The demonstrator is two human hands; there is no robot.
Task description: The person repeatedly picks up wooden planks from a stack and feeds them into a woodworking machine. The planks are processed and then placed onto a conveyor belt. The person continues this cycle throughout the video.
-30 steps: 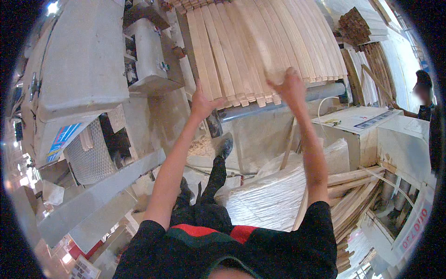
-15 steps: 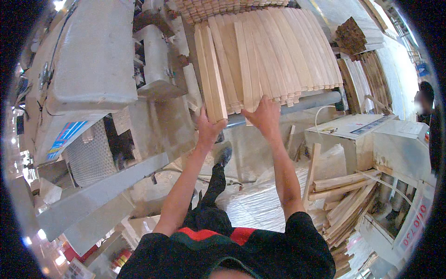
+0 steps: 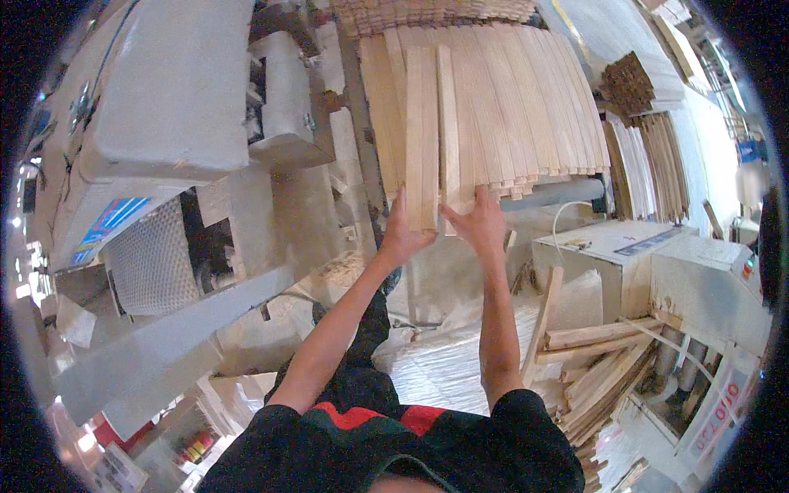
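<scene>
Long pale wooden strips (image 3: 526, 107) lie side by side in a wide row in front of me. My left hand (image 3: 403, 237) is closed round the near end of a raised pair of wooden strips (image 3: 422, 135), thumb across the end and fingers along the left side. Just to the right, my right hand (image 3: 479, 226) grips the near end of another wooden strip (image 3: 449, 123), which stands tilted on its edge. A narrow gap separates the two held pieces. The fingers under the wood are partly hidden.
A big grey machine (image 3: 173, 99) stands at the left, with a metal rail (image 3: 181, 329) below it. A grey roller (image 3: 567, 193) runs under the strips' near ends. At right are a metal cabinet (image 3: 608, 246) and a heap of wood offcuts (image 3: 604, 370).
My left hand has moved right with its strips, from the row's left edge toward my right hand. The right hand's strip has tipped up on edge, and the gap between them has narrowed.
</scene>
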